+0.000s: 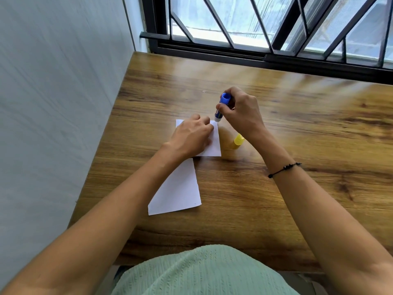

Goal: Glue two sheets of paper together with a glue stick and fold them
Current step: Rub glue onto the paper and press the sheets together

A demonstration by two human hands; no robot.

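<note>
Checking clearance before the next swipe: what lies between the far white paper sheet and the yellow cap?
Only bare wooden table separates the far white paper sheet from the yellow cap, per the head view.

A single head-worn wide-angle camera looks forward and steeply down — close over a wooden table (276, 188). The barred window (265, 28) crosses the frame's top, beyond the table's far edge.

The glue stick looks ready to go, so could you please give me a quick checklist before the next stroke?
1. Glue stick held in right hand, tip down: ok.
2. Yellow cap off, lying on table: ok.
3. Left hand pinning far sheet: ok.
4. Tip at the sheet's far right corner: ok.
5. Glue exposed at the tip: cannot tell.
6. Near sheet within reach: ok.
</note>
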